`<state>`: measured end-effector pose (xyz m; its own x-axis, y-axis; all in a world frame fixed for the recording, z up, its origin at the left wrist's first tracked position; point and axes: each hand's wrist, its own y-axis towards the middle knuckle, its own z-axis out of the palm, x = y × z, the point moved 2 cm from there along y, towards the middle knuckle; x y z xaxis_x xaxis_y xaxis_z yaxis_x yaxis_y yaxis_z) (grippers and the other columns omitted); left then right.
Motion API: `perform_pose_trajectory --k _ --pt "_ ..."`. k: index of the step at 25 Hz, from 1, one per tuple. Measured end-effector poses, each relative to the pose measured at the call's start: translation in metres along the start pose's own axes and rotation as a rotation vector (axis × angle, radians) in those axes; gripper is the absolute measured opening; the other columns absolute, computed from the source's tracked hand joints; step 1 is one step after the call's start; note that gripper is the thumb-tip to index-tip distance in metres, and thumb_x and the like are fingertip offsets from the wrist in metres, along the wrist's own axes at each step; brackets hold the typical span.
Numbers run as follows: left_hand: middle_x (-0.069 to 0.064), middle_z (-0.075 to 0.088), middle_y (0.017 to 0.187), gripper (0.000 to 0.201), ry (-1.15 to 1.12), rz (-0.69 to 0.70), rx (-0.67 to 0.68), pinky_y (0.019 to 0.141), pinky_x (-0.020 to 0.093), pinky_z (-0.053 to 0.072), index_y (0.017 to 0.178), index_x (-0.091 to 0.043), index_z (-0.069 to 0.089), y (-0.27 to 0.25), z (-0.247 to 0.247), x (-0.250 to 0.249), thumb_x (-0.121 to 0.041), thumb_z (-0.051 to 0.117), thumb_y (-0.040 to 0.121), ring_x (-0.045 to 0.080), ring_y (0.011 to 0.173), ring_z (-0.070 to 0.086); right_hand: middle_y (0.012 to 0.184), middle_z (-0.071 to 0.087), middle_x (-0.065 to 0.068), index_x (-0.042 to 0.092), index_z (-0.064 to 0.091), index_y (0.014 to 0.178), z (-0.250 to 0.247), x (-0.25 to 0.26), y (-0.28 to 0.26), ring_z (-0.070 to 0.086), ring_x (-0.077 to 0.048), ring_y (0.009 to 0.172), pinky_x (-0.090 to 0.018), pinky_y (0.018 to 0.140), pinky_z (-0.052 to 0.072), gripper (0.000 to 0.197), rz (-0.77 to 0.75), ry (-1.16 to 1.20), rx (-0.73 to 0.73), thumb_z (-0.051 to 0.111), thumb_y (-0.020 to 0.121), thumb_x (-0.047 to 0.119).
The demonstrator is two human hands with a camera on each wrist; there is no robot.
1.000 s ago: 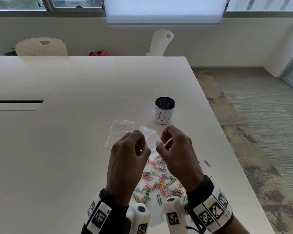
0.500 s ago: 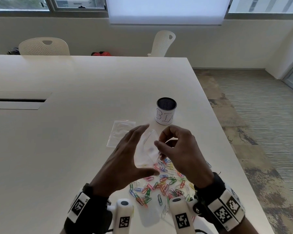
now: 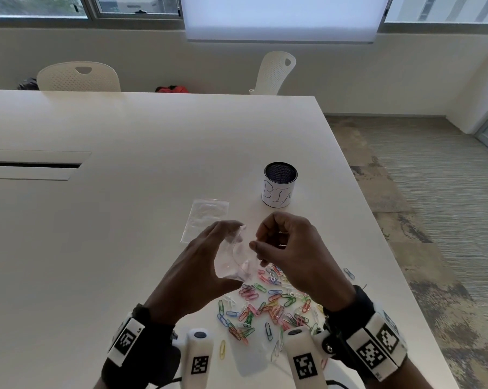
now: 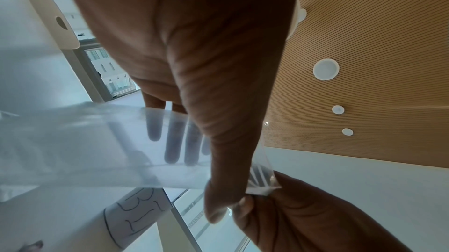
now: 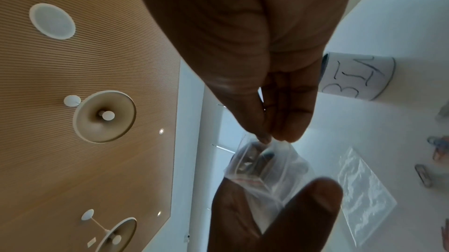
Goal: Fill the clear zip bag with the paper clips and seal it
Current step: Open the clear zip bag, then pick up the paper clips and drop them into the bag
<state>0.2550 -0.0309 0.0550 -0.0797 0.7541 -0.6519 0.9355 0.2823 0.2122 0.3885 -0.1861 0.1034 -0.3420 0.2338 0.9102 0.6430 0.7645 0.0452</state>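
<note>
Bag [image 3: 234, 256] hangs between your two hands, lifted off the table [image 3: 110, 248] just above the near edge of the clip pile. Your left hand [image 3: 197, 273] cups it from the left, fingers stretched behind the film and thumb at the lower front, so the bag is grasped in that span; the left wrist view shows your fingers [image 4: 172, 141] through the plastic. Your right hand [image 3: 290, 256] has a pinch grip on the bag's rim, thumb against fingertips [image 5: 286, 131], the other fingers curled in. From the right wrist view the mouth looks parted, though how far is hard to tell. Clips [image 3: 265, 307], in mixed colours, lie scattered on the table under and just nearer you than the bag; one [image 3: 349, 273] sits apart, right of the pile. A second bag [image 3: 206, 217] lies flat on the table just left of and beyond the held bag. A cup [image 3: 279, 186] marked "BIN" stands upright beyond the held bag, near the second one.
</note>
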Motion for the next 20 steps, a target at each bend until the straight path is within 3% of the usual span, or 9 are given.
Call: perform_pose_trajectory --k 4,6,8,12,15,17,20 --pt "-0.018 0.065 0.123 0.078 -0.004 -0.035 -0.035 0.099 0.027 0.054 0.142 -0.03 0.052 -0.007 -0.001 0.014 -0.027 0.096 0.077 0.005 0.115 0.063 0.074 0.074 -0.005 0.012 0.069 0.088 0.0 -0.011 0.012 0.074 -0.018 0.067 -0.028 0.068 0.065 0.01 -0.003 -0.04 -0.011 0.078 0.092 0.015" --pt "-0.018 0.065 0.118 0.073 -0.017 -0.076 -0.081 0.096 0.023 0.053 0.138 -0.03 0.054 -0.015 -0.008 0.028 -0.026 0.095 0.078 0.005 0.112 0.064 0.075 0.073 0.001 0.014 0.071 0.088 -0.004 -0.029 0.024 0.071 -0.011 0.067 -0.024 0.066 0.062 0.007 -0.027 -0.182 -0.035 0.075 0.094 0.015" --pt "-0.018 0.065 0.116 0.07 -0.042 -0.117 -0.101 0.095 0.012 0.049 0.135 -0.032 0.055 -0.022 -0.013 0.039 -0.026 0.095 0.078 0.006 0.114 0.064 0.087 0.075 0.002 0.015 0.074 0.097 -0.002 -0.05 0.038 0.07 -0.01 0.077 -0.023 0.071 0.057 0.003 -0.035 -0.362 0.07 0.075 0.094 0.014" --pt "-0.018 0.066 0.116 0.067 -0.088 -0.163 -0.114 0.095 0.002 0.042 0.129 -0.038 0.054 -0.035 -0.01 0.052 -0.023 0.096 0.078 0.002 0.12 0.063 0.135 0.064 -0.003 0.016 0.065 0.132 0.019 -0.082 0.056 0.063 -0.018 0.12 -0.03 0.099 0.052 0.043 -0.087 -0.658 0.377 0.077 0.092 0.027" --pt "-0.019 0.066 0.117 0.069 -0.086 -0.172 -0.112 0.096 0.003 0.043 0.129 -0.04 0.053 -0.039 -0.002 0.058 -0.024 0.096 0.077 0.001 0.121 0.062 0.15 0.051 0.002 0.027 0.055 0.144 0.035 -0.088 0.067 0.05 -0.018 0.134 -0.037 0.111 0.045 0.067 -0.147 -0.708 0.479 0.08 0.086 0.047" --pt "-0.021 0.065 0.118 0.069 -0.091 -0.18 -0.109 0.096 0.004 0.045 0.129 -0.041 0.053 -0.039 0.001 0.06 -0.026 0.096 0.077 0.001 0.121 0.062 0.148 0.052 0.004 0.032 0.056 0.142 0.045 -0.09 0.071 0.049 -0.017 0.131 -0.037 0.108 0.046 0.07 -0.192 -0.778 0.506 0.079 0.082 0.057" --pt "-0.021 0.064 0.118 0.066 -0.104 -0.179 -0.104 0.096 0.004 0.044 0.128 -0.039 0.054 -0.039 0.005 0.059 -0.026 0.095 0.078 0.001 0.12 0.063 0.136 0.058 0.007 0.032 0.066 0.125 0.051 -0.092 0.074 0.049 -0.013 0.118 -0.03 0.092 0.047 0.045 -0.27 -0.814 0.528 0.076 0.086 0.053"
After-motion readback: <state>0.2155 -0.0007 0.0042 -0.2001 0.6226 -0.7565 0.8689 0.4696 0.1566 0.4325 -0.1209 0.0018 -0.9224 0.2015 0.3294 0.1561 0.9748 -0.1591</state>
